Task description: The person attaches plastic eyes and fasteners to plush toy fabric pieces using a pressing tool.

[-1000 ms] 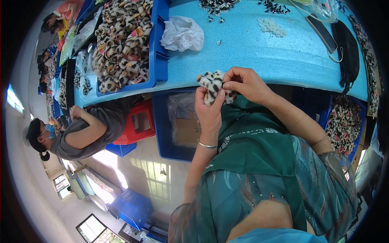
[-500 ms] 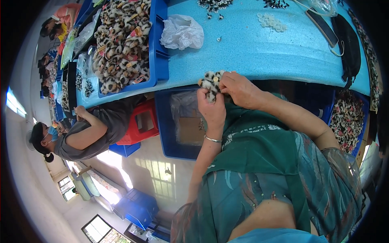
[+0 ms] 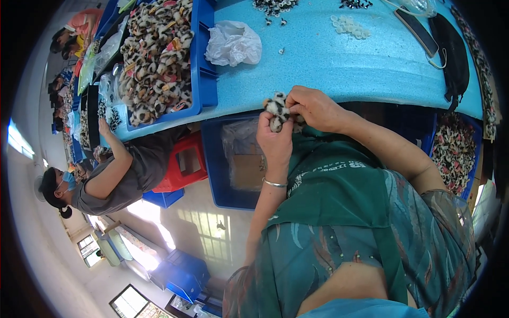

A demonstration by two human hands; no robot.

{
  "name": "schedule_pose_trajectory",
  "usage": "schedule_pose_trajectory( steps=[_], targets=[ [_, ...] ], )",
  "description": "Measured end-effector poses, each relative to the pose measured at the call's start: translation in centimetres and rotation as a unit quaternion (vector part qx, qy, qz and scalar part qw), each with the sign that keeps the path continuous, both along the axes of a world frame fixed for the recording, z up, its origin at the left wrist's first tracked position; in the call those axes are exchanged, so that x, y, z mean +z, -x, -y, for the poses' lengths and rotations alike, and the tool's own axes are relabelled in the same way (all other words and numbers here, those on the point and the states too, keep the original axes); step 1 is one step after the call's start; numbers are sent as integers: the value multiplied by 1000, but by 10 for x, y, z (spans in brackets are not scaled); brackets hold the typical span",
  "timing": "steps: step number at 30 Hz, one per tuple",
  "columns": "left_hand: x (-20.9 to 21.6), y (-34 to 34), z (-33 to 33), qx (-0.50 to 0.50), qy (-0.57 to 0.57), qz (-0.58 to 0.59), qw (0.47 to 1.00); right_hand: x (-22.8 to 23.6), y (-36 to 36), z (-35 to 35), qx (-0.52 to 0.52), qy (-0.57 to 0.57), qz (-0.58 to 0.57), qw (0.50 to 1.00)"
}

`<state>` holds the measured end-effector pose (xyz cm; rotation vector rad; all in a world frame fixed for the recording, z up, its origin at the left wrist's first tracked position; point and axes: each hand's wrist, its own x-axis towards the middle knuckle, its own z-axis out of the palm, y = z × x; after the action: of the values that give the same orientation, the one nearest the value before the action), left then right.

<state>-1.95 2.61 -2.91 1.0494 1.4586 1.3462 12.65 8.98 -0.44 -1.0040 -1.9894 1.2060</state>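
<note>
A small furry plush piece (image 3: 277, 110), white with black and brown spots, is held up at the table's front edge. Around its lower side my left hand (image 3: 274, 140) is closed, thumb pressed on the fur. The fingers of my right hand (image 3: 318, 109) are pinched together against its right side; anything small between those fingertips is hidden. On the table beyond lie translucent white plastic discs (image 3: 350, 26), small dark pieces with pale washers (image 3: 274, 6) and a heap of black pieces (image 3: 355, 3).
A blue crate (image 3: 204, 63) of similar plush pieces stands left, beside a crumpled white bag (image 3: 233, 43). A phone (image 3: 416, 31) and black pouch (image 3: 449, 58) lie right. Below are a blue bin (image 3: 233, 196) and another plush-filled bin (image 3: 453, 153). A co-worker (image 3: 106, 175) sits left near a red stool (image 3: 183, 167).
The plush piece has turned in my hands, and a pale round disc seen on it earlier no longer shows. The co-worker's arm has reached out toward the small parts on the table.
</note>
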Motion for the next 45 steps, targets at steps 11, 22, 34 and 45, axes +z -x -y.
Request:
schedule_pose_trajectory(
  steps=[11, 22, 34, 45],
  targets=[
    [-20, 5, -4, 69, 30, 72, 995, -23, 14, 19, 7, -124, -1, 992],
    [-8, -3, -7, -2, 0, 151, 989, -9, -5, -4, 11, -69, 15, 997],
    [9, 7, -8, 63, -4, 83, 995, -15, 36, 5, -16, -238, -10, 971],
    [23, -9, -14, -48, 40, 215, 975, 5, -5, 1, -66, -22, -75, 995]
  ],
)
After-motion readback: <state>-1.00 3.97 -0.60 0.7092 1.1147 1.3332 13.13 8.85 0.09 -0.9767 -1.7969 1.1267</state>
